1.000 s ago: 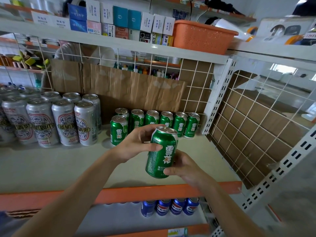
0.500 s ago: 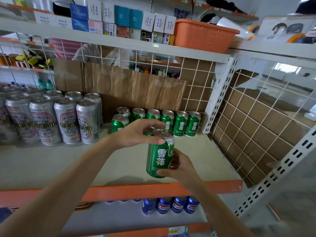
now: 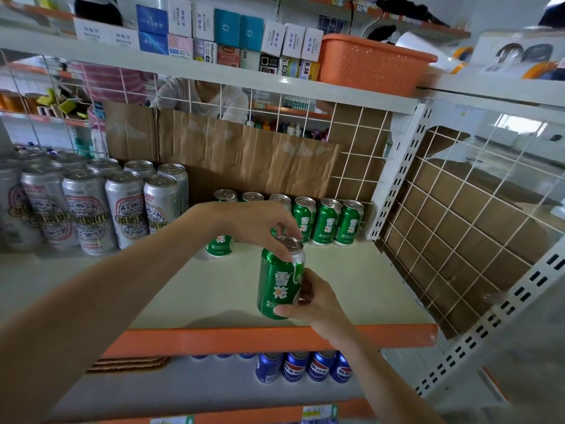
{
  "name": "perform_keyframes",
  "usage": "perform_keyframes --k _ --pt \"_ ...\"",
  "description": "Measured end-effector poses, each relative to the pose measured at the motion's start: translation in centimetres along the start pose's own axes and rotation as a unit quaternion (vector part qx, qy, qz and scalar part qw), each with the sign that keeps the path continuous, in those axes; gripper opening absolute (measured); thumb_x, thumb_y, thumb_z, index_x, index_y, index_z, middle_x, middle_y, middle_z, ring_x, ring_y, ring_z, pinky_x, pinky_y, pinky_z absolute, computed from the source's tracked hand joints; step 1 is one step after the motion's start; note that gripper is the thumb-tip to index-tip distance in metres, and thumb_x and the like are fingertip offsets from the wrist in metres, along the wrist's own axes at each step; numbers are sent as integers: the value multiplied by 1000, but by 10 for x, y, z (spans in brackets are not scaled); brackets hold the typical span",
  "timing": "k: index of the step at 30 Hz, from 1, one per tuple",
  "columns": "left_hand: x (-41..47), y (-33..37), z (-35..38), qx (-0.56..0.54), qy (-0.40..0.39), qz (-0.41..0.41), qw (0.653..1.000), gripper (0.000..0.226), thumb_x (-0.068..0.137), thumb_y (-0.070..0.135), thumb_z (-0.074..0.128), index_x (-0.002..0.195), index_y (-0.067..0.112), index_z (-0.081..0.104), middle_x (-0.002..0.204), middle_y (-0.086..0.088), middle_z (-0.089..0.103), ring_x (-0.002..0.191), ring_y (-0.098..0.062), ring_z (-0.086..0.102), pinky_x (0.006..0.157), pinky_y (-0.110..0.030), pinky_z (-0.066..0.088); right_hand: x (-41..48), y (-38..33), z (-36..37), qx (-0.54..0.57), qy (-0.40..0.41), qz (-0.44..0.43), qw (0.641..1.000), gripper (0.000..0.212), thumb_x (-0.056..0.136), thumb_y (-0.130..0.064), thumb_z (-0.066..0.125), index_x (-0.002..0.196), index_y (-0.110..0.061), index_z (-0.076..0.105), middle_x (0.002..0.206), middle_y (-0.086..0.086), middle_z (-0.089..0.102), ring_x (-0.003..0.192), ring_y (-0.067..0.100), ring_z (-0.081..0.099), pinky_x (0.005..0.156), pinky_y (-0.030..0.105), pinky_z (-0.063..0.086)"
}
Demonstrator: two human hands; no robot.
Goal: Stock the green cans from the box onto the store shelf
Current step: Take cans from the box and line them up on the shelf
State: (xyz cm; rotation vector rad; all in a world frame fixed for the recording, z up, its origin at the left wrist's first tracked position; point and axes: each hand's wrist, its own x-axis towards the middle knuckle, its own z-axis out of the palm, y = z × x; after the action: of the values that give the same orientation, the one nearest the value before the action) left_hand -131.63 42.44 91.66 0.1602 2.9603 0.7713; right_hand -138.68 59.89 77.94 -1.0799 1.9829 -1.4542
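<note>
Can: green can (image 3: 279,280), upright, over the shelf (image 3: 360,289) near its front edge; cannot tell if it touches.
Left grip: left grip (image 3: 244,223) pinches the can's top rim, coming from 10 o'clock.
Right grip: right grip (image 3: 316,299) curls round the can's lower side from 4 o'clock.
Row: green cans (image 3: 325,221) at 12 o'clock along the shelf's back; one more (image 3: 219,245) stands in front, partly behind the left wrist.
Silver cans: silver cans (image 3: 91,206) at 10 o'clock.
Blue cans: blue cans (image 3: 302,366) at 6 o'clock, one shelf down.
Basket: orange basket (image 3: 373,62) at 1 o'clock, one shelf up.
</note>
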Motion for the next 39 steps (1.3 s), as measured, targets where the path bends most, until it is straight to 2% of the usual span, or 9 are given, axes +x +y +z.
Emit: perform_keyframes --k 5,9,12,17,23,26,28,31,39 --pt "6 -5 -8 41 14 3 999 45 84 31 66 125 19 55 108 12 49 103 -5 49 74 -5 39 7 3 -2 7 -7 2 1000 73 51 -43 78 116 -23 50 110 -5 65 99 7 64 84 23 52" --pt "13 -13 -14 67 39 7 997 46 84 30 67 126 18 54 110 8 51 103 -7 49 75 -7 37 9 11 -4 -64 -15 10 998 74 69 -38 80 128 -38 34 121 -15 55 113 -2 53 99 22 40" --pt "18 -24 -17 76 55 -2 996 45 84 29 67 125 17 54 107 9 48 105 -9 49 76 -10 37 8 18 -9 -133 -13 19 991 87 71 -61 67 143 -30 27 138 -7 47 126 3 42 107 26 33" --pt "26 -49 -18 111 64 -31 991 47 83 32 67 127 19 53 106 9 47 102 -10 48 87 -25 42 14 30 -18 -306 24 -1 952 79 85 -52 58 148 -19 23 149 -4 34 135 10 33 109 23 28" --pt "33 -75 -18 150 61 -70 984 40 83 31 67 118 13 59 111 -2 54 101 -18 52 90 -38 45 25 51 -27 -433 77 -1 898 87 80 -71 35 145 -13 31 142 1 45 130 16 42 109 29 33" --pt "36 -82 -19 148 65 -77 984 35 82 27 67 109 5 62 106 -13 60 97 -27 57 87 -44 46 25 62 -31 -427 76 11 901 114 63 -89 0 145 -15 31 141 0 45 130 14 41 109 27 32" --pt "39 -88 -20 149 62 -80 984 35 83 26 67 108 3 62 104 -15 61 96 -29 57 86 -45 46 26 65 -32 -426 81 19 901 105 68 -83 7 145 -16 30 142 -1 44 131 13 40 109 26 30" --pt "43 -97 -20 150 57 -88 983 37 83 27 67 112 4 60 109 -15 60 99 -29 57 89 -46 45 29 69 -32 -443 87 19 892 72 88 -61 41 144 -17 31 140 -2 45 129 13 41 109 28 33" --pt "51 -111 -19 146 54 -101 983 44 84 26 67 124 11 56 118 -6 56 105 -22 54 94 -42 45 34 81 -32 -466 87 36 880 67 89 -58 46 142 -18 34 141 -2 44 130 15 40 109 33 34"
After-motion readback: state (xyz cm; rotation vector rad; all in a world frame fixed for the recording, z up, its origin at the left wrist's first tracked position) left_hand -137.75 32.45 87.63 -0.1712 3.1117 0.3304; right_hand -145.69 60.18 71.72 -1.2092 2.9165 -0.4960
